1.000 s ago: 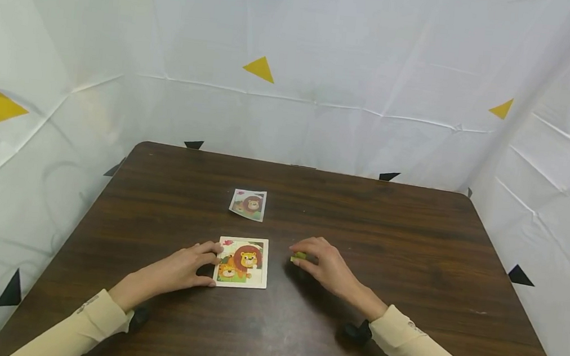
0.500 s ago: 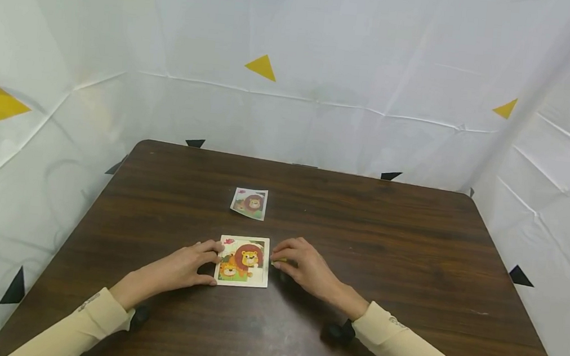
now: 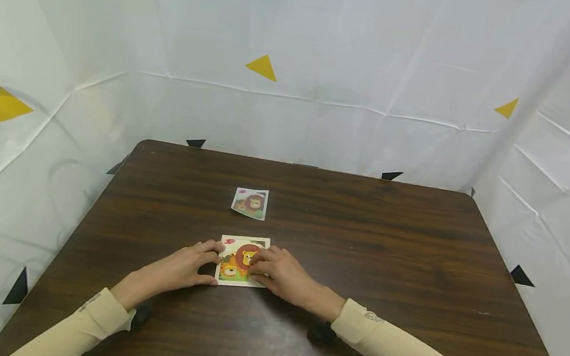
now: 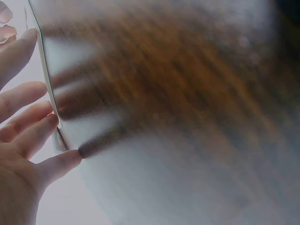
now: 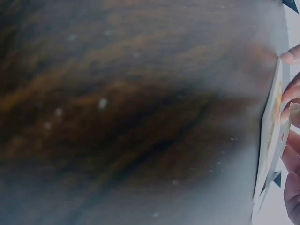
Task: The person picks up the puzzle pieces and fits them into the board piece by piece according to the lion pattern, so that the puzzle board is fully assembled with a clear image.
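Observation:
A square lion puzzle [image 3: 233,280] in a pale wooden frame lies on the dark table, partly covered by my right hand. My left hand [image 3: 188,265] rests along its left edge, with fingertips and thumb touching the frame; the left wrist view shows these fingers [image 4: 28,101] fairly straight against the thin edge. My right hand [image 3: 283,277] is over the puzzle's lower right part, pinching a puzzle piece that the fingers hide in the head view. From the right wrist, the piece [image 5: 286,127] appears edge-on between fingers and thumb, tilted just above the board [image 5: 268,136].
Behind the puzzle lies a small picture card [image 3: 250,204] of the same lion, its near corner slightly curled. White sheeting [image 3: 319,130] with yellow and black triangles surrounds the brown tabletop [image 3: 385,254].
My right hand has moved left with the puzzle piece, from the table beside the board to over its lower right part. The left hand has stayed on the left edge.

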A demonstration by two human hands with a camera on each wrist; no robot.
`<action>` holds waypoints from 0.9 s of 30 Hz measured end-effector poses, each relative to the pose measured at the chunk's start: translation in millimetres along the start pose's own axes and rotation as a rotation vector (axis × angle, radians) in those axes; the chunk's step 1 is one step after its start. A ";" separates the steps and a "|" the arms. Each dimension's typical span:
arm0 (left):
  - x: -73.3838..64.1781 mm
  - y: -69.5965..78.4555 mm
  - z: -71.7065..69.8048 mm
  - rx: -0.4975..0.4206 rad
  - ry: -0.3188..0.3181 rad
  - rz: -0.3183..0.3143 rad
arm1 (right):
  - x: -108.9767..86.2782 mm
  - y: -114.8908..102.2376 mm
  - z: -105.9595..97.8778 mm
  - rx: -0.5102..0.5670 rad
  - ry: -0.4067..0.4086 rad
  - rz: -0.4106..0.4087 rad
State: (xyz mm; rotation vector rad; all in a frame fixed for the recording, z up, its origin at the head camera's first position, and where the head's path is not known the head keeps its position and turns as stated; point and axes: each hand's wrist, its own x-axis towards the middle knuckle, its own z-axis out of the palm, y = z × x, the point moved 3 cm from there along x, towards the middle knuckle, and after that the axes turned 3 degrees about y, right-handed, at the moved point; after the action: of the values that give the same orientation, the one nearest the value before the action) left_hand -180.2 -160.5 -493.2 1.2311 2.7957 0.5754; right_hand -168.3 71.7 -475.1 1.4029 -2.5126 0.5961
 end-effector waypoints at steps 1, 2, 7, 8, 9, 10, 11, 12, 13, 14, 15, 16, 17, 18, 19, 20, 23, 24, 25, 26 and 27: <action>-0.1 0.0 -0.1 0.000 0.002 0.000 | -0.7 0.2 1.5 -0.003 -0.004 -0.002; -0.1 -0.1 -0.1 -0.001 0.005 0.002 | -1.3 0.3 2.7 -0.005 -0.006 -0.003; -0.4 0.2 -0.8 0.004 0.013 0.008 | -4.7 0.8 8.2 -0.017 -0.010 0.012; -0.5 0.3 -1.0 0.004 0.011 0.005 | -4.8 0.8 9.2 -0.017 -0.013 0.023; -0.5 0.5 -1.3 0.003 0.008 0.002 | -5.0 0.5 10.0 -0.021 -0.015 0.032; -0.5 0.6 -1.5 -0.001 0.005 -0.002 | -5.2 -0.2 10.3 -0.023 -0.019 0.041; -0.6 0.8 -1.8 -0.006 0.000 -0.009 | -5.5 -0.9 10.4 -0.025 -0.020 0.047; -0.7 1.1 -2.1 -0.010 -0.004 -0.010 | -5.9 -2.2 9.7 -0.024 -0.020 0.050; -0.7 1.3 -1.9 -0.015 -0.007 -0.011 | -6.8 -3.6 8.7 -0.026 -0.020 0.053; -0.8 1.5 -1.8 -0.014 -0.008 -0.010 | -8.1 -4.9 7.3 -0.023 -0.017 0.055; -0.7 1.6 -1.7 -0.015 -0.006 -0.007 | -9.7 -6.6 5.0 -0.024 -0.013 0.057; -0.5 1.7 -1.5 -0.014 -0.002 -0.002 | -11.8 -8.0 2.6 -0.020 -0.011 0.062; -0.3 1.6 -1.4 -0.011 0.002 0.001 | -14.3 -8.8 0.7 -0.018 -0.011 0.067; -0.2 1.4 -1.3 -0.005 0.008 0.007 | -17.2 -9.4 -1.0 -0.017 -0.015 0.074; -0.1 1.1 -1.1 0.000 0.014 0.010 | -20.5 -9.6 -2.5 -0.015 -0.024 0.084; -0.2 0.7 -0.9 0.004 0.020 0.012 | -23.7 -9.5 -3.5 -0.015 -0.037 0.090; -0.3 -0.2 -0.5 0.006 0.027 0.012 | -33.5 -8.3 -3.5 -0.030 -0.107 0.095; -0.4 -0.4 -0.3 0.006 0.028 0.012 | -36.2 -7.8 -3.0 -0.035 -0.131 0.091; -0.5 -0.4 -0.1 0.004 0.028 0.011 | -38.4 -7.2 -2.7 -0.038 -0.153 0.086; -0.5 -0.4 0.2 0.002 0.026 0.010 | -40.3 -6.5 -2.0 -0.045 -0.172 0.078; -0.3 -0.2 0.3 -0.001 0.026 0.012 | -42.0 -5.7 -1.4 -0.049 -0.189 0.074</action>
State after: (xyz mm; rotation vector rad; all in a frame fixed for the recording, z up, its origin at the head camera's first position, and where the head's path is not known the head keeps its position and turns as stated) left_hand -180.0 -160.7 -493.6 1.2505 2.8105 0.5972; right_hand -141.3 101.8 -487.7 1.4156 -2.7154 0.4301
